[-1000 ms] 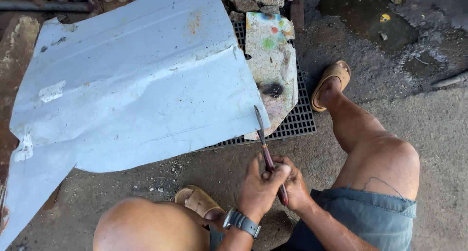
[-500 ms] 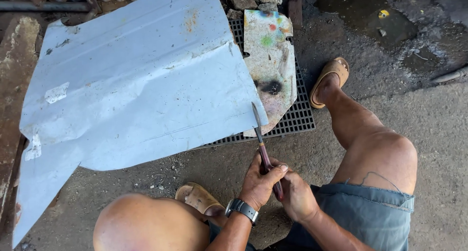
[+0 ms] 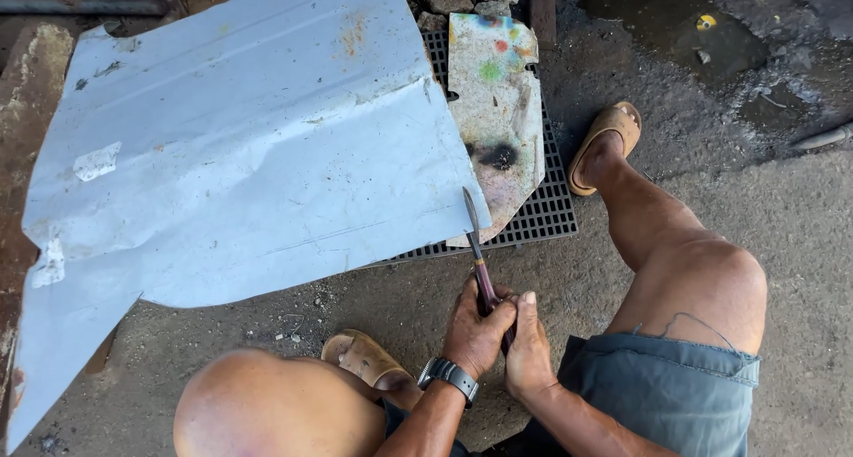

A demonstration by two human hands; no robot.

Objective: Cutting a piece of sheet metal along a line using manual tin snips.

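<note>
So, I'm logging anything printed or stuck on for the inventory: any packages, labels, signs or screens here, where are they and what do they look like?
No packages, signs or lit screens.
Torn whitish sticker remnant: left part of the large pale blue sheet-metal panel, ragged patch.
Smaller whitish scrap: the panel's lower left edge.
Dark wristwatch: left wrist; its face can't be made out.

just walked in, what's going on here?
A person squats on the ground with both hands on a pair of metal snips. The left hand and right hand squeeze the handles together, and the blades sit at the lower right edge of a large pale metal sheet. The sheet lies partly over a floor grate, beside a paint-stained scrap panel.
</note>
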